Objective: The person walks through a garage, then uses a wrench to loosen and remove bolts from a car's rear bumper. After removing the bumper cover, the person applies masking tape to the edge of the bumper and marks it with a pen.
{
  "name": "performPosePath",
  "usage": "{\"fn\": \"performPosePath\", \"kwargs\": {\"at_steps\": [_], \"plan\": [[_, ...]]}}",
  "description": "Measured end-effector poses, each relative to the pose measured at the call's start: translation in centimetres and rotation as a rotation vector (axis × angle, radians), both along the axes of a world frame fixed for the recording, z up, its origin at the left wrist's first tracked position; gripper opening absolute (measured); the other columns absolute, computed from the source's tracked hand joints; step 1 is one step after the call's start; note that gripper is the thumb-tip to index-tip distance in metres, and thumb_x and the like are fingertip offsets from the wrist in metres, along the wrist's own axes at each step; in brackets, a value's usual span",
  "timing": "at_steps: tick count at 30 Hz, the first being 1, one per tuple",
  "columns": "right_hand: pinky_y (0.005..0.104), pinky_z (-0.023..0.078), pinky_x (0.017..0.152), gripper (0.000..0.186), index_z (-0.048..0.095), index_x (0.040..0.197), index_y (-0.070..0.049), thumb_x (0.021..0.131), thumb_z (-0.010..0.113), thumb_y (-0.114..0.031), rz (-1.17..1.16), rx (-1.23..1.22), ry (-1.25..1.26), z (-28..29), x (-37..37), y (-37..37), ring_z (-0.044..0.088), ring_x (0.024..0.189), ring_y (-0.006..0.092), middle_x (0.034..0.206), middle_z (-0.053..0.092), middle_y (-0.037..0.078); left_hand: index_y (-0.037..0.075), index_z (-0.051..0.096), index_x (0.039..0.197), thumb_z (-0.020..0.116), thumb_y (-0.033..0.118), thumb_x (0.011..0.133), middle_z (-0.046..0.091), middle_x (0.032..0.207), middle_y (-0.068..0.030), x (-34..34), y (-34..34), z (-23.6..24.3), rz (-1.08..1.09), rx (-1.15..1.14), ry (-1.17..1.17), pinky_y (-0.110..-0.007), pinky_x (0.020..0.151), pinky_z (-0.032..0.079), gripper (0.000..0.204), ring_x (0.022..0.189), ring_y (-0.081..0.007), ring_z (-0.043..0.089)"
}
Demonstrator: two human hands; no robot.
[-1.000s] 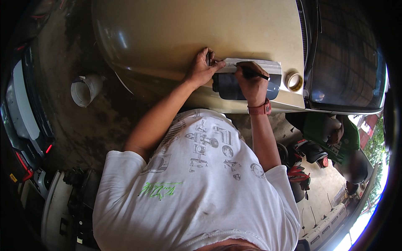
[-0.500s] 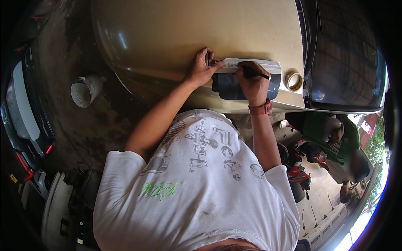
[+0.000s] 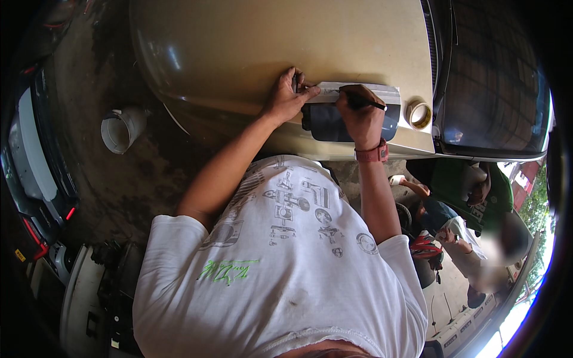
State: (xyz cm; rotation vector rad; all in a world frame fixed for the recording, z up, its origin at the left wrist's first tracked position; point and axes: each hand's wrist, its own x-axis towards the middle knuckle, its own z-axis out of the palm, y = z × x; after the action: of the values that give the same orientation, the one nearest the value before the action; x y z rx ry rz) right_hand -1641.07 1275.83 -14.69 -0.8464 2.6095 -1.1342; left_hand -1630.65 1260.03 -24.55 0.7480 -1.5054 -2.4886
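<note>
My right hand (image 3: pixel 363 116) grips a black marker (image 3: pixel 373 105), its writing end down on a pale strip of tape or paper (image 3: pixel 388 93) with faint dark strokes on it. The strip lies along the far edge of a dark glossy panel with rounded corners (image 3: pixel 325 122), on the gold car hood (image 3: pixel 250 36). My left hand (image 3: pixel 290 97) rests at the strip's left end, thumb stretched against it. Its other fingers curl around something small and dark that I cannot make out. My right palm partly covers the panel.
A roll of tape (image 3: pixel 419 114) sits on the hood right of the panel, near the windshield (image 3: pixel 495 113). On the floor at left stands a pale bucket (image 3: pixel 119 130). Two other people are at the right, one in a green shirt (image 3: pixel 444 182). Another car (image 3: pixel 39 155) is at far left.
My right hand and the marker have barely shifted on the strip, and my left hand stays put. At the right, a second person has come into fuller view beside the one in green.
</note>
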Motion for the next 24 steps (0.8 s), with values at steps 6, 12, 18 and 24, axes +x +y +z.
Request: {"fn": "performPosePath", "kwargs": {"at_steps": [6,12,18,24], "plan": [[0.0353,0.059,0.068,0.007,0.079,0.09,-0.003,0.084,0.077,-0.007,-0.014,-0.01,-0.021,-0.15,-0.04,0.1,0.076,0.07,0.0262,0.081,0.076,0.013,0.011,0.047,0.104,0.086,0.0,0.091,0.046,0.091,0.0045,-0.02,0.12,-0.19,0.011,0.002,-0.001,-0.024,0.078,0.054,0.043,0.086,-0.0056,0.063],[0.0351,0.059,0.068,0.007,0.079,0.091,-0.003,0.084,0.077,-0.007,-0.009,-0.008,-0.032,-0.02,0.01,0.08,0.076,0.07,0.0258,0.081,0.077,0.013,0.011,0.049,0.106,0.087,0.001,0.09,0.044,0.092,0.0047,-0.04,0.18,0.05,0.015,0.045,0.004,-0.023,0.078,0.053,0.043,0.087,-0.0047,0.061],[0.0349,0.06,0.068,0.007,0.079,0.089,-0.003,0.084,0.077,-0.007,0.017,0.011,-0.031,0.19,-0.01,0.12,0.076,0.07,0.0262,0.081,0.077,0.013,0.011,0.049,0.106,0.087,0.002,0.091,0.044,0.091,0.0047,0.06,0.09,-0.29,-0.005,-0.014,-0.006,-0.023,0.078,0.052,0.042,0.088,-0.0045,0.062],[0.0357,0.06,0.069,0.006,0.077,0.087,-0.002,0.083,0.075,-0.007,-0.007,0.007,-0.033,0.07,-0.08,0.13,0.077,0.071,0.0278,0.08,0.077,0.014,0.011,0.048,0.105,0.086,0.001,0.091,0.045,0.091,0.0046,-0.04,0.05,-0.09,0.004,0.008,-0.018,-0.024,0.078,0.053,0.042,0.088,-0.0047,0.062]]}}
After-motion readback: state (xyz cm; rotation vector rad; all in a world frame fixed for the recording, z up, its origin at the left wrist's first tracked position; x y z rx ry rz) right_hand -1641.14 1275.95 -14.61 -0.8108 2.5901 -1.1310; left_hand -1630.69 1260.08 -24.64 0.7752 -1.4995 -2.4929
